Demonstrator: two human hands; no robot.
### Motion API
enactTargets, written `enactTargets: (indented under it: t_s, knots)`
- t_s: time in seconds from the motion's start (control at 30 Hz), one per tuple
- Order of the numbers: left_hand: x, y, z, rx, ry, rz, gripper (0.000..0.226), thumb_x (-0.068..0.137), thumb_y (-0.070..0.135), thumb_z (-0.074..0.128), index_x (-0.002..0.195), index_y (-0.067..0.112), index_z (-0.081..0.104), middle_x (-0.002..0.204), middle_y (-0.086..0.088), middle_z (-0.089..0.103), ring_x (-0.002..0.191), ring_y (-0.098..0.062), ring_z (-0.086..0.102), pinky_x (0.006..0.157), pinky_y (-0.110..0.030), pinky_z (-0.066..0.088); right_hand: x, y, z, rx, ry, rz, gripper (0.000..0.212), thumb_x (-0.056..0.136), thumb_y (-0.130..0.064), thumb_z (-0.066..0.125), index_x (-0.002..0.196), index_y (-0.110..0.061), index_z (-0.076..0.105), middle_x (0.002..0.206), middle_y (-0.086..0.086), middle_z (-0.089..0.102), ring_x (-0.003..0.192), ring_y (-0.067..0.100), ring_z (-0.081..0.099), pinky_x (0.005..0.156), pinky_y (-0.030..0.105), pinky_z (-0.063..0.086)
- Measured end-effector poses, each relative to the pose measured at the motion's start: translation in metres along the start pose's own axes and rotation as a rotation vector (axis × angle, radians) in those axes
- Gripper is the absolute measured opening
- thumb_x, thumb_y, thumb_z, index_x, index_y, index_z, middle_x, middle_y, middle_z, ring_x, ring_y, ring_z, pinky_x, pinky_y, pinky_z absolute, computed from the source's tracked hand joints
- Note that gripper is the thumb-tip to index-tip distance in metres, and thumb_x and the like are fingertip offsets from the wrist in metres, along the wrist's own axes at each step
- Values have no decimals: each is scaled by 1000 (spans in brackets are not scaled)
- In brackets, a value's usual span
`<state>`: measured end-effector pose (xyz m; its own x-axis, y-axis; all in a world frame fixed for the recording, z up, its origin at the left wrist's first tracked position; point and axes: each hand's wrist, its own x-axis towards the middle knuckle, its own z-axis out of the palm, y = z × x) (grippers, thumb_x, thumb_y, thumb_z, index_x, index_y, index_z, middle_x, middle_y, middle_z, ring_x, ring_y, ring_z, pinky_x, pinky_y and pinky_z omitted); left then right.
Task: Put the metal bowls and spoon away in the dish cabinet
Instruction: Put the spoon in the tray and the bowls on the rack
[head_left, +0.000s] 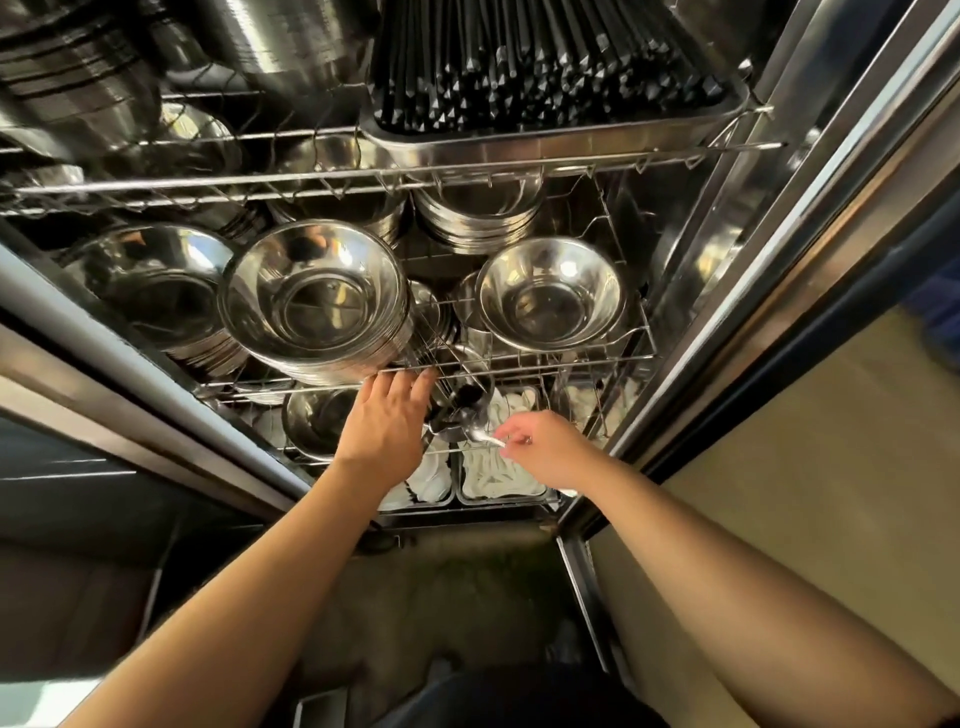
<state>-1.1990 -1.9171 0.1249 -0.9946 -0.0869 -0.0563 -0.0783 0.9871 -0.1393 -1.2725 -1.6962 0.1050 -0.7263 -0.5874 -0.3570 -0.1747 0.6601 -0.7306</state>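
The right hand (540, 449) pinches the spoon (483, 438) by its handle between thumb and fingers (511, 434). The spoon's long axis runs toward nine o'clock, bowl end leading, pointing at a dark metal container (465, 400) on the lower rack. The left hand (387, 421), just at nine o'clock of that container, has its fingers spread, holding nothing, fingertips near the middle wire shelf (519, 361). Beyond, at twelve o'clock, stacked metal bowls (317, 301) sit on that shelf.

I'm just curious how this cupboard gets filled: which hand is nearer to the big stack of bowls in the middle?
Left. The left hand reaches up just under the stack of bowls, fingertips at the wire shelf below it. The right hand is lower and further right, holding a spoon.
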Motion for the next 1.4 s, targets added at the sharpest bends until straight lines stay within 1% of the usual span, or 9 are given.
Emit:
enactTargets:
  t_s: [0.07, 0.2, 0.3, 0.37, 0.5, 0.63, 0.93, 1.13, 1.4]
  knots:
    - [-1, 0, 0, -5, 1, -1, 82, 84, 17, 55, 156, 13, 16, 141, -11, 47, 131, -31, 42, 120, -45, 24, 16, 1, 12, 57, 26, 47, 27, 97, -16, 63, 123, -19, 70, 111, -4, 67, 66, -2, 56, 56, 16, 43]
    - [1, 0, 0, 7, 6, 8, 84, 82, 20, 57, 156, 13, 16, 137, -10, 49, 129, -31, 43, 119, -45, 26, 46, -5, 29, 234, 73, 208, 22, 94, -7, 65, 111, -19, 74, 94, -1, 69, 70, 14, 63, 60, 29, 54]
    - [0, 0, 1, 12, 15, 8, 83, 82, 20, 56, 155, 13, 19, 136, -10, 50, 127, -30, 44, 118, -45, 27, 71, -12, 41, 309, 115, 329, 26, 95, -2, 60, 106, -19, 77, 77, -5, 65, 69, 14, 61, 49, 21, 42]
    - [1, 0, 1, 18, 17, 8, 82, 82, 21, 56, 155, 13, 20, 134, -9, 51, 125, -30, 45, 117, -45, 28, 87, -15, 46, 363, 140, 400, 30, 96, 1, 55, 100, -18, 78, 86, 0, 70, 75, 17, 65, 47, 20, 43]
    - [1, -2, 3, 33, 13, 6, 83, 82, 24, 59, 155, 13, 19, 136, -8, 50, 125, -29, 44, 117, -44, 27, 107, -15, 50, 410, 142, 478, 31, 95, 6, 55, 115, -9, 75, 112, 14, 74, 90, 26, 70, 72, 35, 62]
    - [2, -2, 4, 27, -4, -9, 86, 83, 27, 62, 155, 15, 16, 137, -7, 49, 126, -29, 44, 118, -45, 26, 124, -13, 56, 343, 229, 552, 25, 92, 1, 65, 115, -3, 72, 109, 18, 75, 93, 29, 74, 83, 40, 63]
    - [1, 0, 0, -2, 15, -13, 77, 91, 37, 53, 155, 15, 16, 138, -8, 49, 128, -30, 43, 118, -45, 25, 124, -17, 60, 98, 202, 397, 17, 89, -2, 67, 102, -4, 77, 102, 14, 77, 95, 30, 74, 70, 27, 57]
    - [1, 5, -4, 1, 40, -19, 78, 92, 44, 52, 155, 14, 19, 136, -9, 50, 125, -30, 44, 117, -45, 27, 115, -15, 54, 179, 64, 337, 26, 91, -4, 64, 115, -4, 73, 117, 18, 73, 110, 33, 69, 97, 43, 56]
    - [1, 3, -6, 9, 32, 0, 85, 89, 52, 53, 157, 15, 16, 139, -8, 49, 129, -29, 42, 118, -44, 26, 75, -19, 42, 92, 133, 184, 31, 90, -20, 71, 121, -16, 71, 129, 6, 68, 107, 22, 67, 82, 30, 55]
